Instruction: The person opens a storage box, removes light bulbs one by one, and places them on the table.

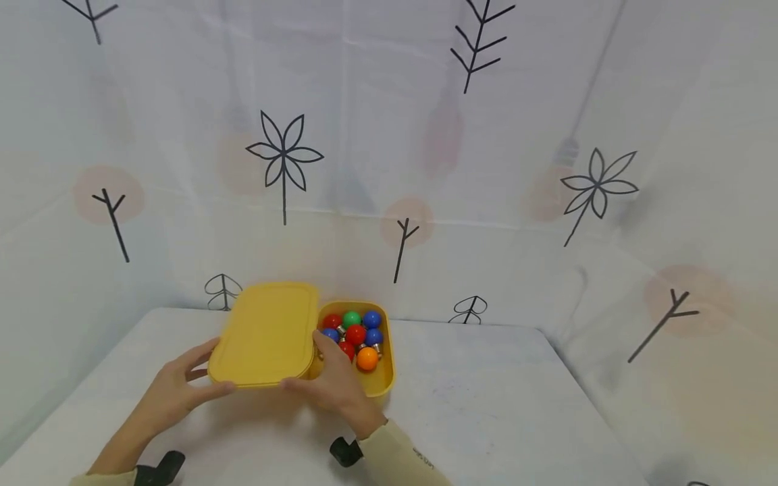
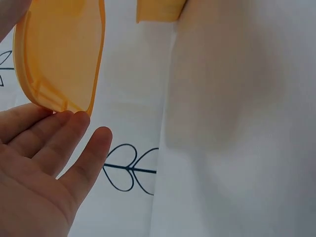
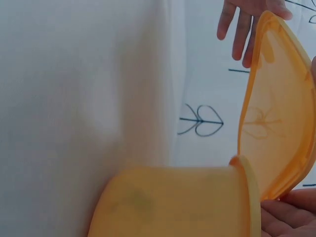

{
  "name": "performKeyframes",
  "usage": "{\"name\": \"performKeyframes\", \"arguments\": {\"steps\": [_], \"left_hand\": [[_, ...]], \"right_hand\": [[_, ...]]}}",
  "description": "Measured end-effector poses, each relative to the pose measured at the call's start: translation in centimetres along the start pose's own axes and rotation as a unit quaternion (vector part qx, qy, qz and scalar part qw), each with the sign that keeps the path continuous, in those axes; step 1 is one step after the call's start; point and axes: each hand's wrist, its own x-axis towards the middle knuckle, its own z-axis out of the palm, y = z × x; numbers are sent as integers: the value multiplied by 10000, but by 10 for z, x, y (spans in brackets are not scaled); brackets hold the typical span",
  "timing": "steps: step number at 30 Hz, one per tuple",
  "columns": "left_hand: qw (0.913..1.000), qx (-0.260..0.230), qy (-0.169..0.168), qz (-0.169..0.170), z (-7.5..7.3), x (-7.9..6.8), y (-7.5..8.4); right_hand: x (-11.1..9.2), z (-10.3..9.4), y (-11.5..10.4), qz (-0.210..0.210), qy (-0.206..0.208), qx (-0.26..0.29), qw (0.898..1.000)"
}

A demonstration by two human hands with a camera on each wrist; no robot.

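A yellow plastic lid [image 1: 267, 334] is held up between both hands, to the left of a matching yellow box [image 1: 383, 383]. My left hand [image 1: 173, 393] grips the lid's left side, thumb along the near edge; in the left wrist view its fingertips lie against the rim of the lid [image 2: 64, 54]. At the lid's near right corner my right hand [image 1: 334, 379] pinches the edge, and it covers part of the box. Inside the open box lie several small coloured bulbs [image 1: 355, 334] with metal bases, in red, blue, green and orange.
The box stands on a white table [image 1: 486, 405], near its back edge. Behind it hangs a white cloth [image 1: 377, 135] printed with flowers and twigs. Dark wrist straps [image 1: 159, 469] sit at both cuffs.
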Motion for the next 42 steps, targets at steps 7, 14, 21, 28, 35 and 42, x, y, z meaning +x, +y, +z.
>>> {"name": "performKeyframes", "arguments": {"steps": [7,14,21,28,35,42], "left_hand": [[9998,148,-16,105,-15,-4,-12],[9992,196,-218,-260,-20,-4,-15],[9988,65,-273,-406,-29,-9,-25],[9953,42,-461,-846,-36,-9,-32],[9943,144,-553,-906,-42,-12,-37],[9942,164,-584,-893,-41,-11,-41]], "right_hand": [[3,20,-12,323,32,215,9992],[4,30,-18,586,39,-19,9983],[7,44,-21,561,48,81,9984],[11,58,-26,688,83,325,9971],[8,64,-32,1211,-65,381,9919],[8,70,-28,1430,-70,526,9883]]}}
